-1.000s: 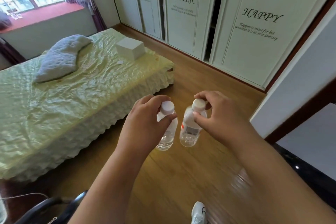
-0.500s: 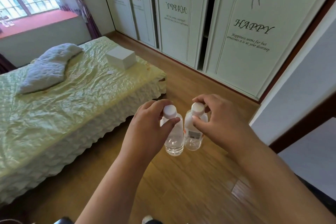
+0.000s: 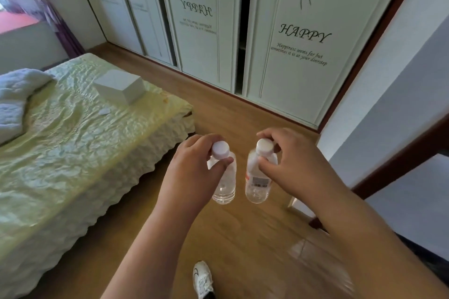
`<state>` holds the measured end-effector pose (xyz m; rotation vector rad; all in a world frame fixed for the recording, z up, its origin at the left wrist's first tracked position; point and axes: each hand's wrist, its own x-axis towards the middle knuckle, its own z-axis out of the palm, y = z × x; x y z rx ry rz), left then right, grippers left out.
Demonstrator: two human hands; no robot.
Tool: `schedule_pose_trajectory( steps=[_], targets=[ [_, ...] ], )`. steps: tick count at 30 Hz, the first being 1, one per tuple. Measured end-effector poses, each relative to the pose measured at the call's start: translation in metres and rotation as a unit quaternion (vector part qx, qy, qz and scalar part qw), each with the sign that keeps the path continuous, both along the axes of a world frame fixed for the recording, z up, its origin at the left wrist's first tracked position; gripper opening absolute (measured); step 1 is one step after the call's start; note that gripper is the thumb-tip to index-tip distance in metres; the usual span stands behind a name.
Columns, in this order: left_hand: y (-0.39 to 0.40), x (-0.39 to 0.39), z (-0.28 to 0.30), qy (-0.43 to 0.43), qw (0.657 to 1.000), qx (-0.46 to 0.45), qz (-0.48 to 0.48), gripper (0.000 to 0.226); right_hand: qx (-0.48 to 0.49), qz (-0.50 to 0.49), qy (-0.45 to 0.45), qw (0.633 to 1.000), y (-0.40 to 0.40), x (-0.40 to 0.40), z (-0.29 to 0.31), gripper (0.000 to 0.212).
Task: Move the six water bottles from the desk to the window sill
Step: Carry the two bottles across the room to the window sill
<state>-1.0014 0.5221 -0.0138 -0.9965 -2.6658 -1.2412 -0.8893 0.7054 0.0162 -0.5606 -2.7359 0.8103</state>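
Two small clear water bottles hang by their white caps over the wooden floor [image 3: 243,238]: my left hand [image 3: 194,172] pinches the neck of the left bottle [image 3: 224,184], and my right hand [image 3: 294,165] pinches the neck of the right bottle [image 3: 257,182], just beside it and not touching. Left of my left hand lies the bed [image 3: 73,153] with a white box [image 3: 119,86] on its pale green cover; beyond both hands stand white wardrobe doors [image 3: 301,51] lettered HAPPY, and a white shoe [image 3: 202,279] shows below my forearms.
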Motion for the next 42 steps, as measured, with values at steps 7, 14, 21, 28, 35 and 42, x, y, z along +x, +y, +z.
schedule_pose_trajectory(
  steps=[7, 14, 21, 28, 35, 42],
  targets=[
    [0.016, -0.094, 0.004, 0.006, 1.000, 0.015, -0.018, 0.038, 0.008, -0.025, 0.008, 1.000, 0.011, -0.087, 0.002, 0.043],
    [0.020, -0.164, -0.004, -0.002, 1.000, 0.004, -0.029, 0.037, -0.022, -0.036, 0.018, 0.999, 0.013, -0.148, -0.010, 0.043],
    [0.039, -0.210, -0.010, -0.022, 0.999, -0.012, -0.026, 0.038, -0.044, -0.027, 0.021, 0.998, 0.039, -0.198, -0.021, 0.047],
    [0.089, -0.246, -0.007, -0.023, 1.000, -0.011, 0.006, 0.037, -0.048, 0.022, 0.035, 0.998, 0.094, -0.253, -0.025, 0.041],
    [0.171, -0.283, 0.015, -0.005, 0.999, -0.028, 0.030, 0.037, -0.057, 0.054, 0.045, 0.996, 0.180, -0.307, -0.011, 0.037],
    [0.229, -0.309, 0.022, 0.008, 0.997, -0.009, 0.072, 0.038, -0.045, 0.073, 0.078, 0.993, 0.243, -0.348, -0.009, 0.035]
  ],
)
